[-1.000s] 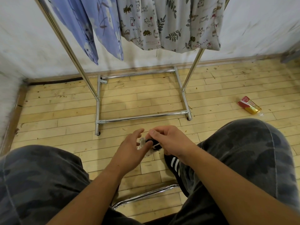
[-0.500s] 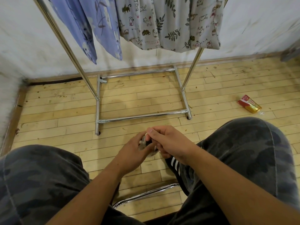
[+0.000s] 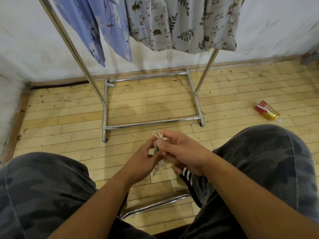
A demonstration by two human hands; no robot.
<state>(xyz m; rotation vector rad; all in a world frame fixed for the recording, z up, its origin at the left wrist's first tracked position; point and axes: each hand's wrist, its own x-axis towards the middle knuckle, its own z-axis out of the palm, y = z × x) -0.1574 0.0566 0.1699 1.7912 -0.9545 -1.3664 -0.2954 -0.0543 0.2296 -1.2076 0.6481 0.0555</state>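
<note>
Between my knees, both hands meet over a small pale, patterned pouch-like piece [image 3: 159, 165] with a white string end [image 3: 159, 135] sticking up above the fingers. My right hand [image 3: 181, 152] pinches its upper part between thumb and fingers. My left hand [image 3: 143, 161] has its fingers curled against the same piece from the left side. Most of the small thing is hidden by the fingers, so what it is stays unclear.
A chrome clothes rack [image 3: 151, 122] stands on the wooden floor ahead, with a blue garment [image 3: 103, 28] and a grey cat-print garment [image 3: 183, 23] hanging. A red and yellow packet [image 3: 266, 112] lies at the right. A striped dark shoe [image 3: 188, 175] and a chrome chair rail [image 3: 155, 204] sit below.
The hands closed together on the small piece and lifted it slightly. A dark part seen earlier is now hidden, and the pale pouch hangs below the fingers with the string end on top.
</note>
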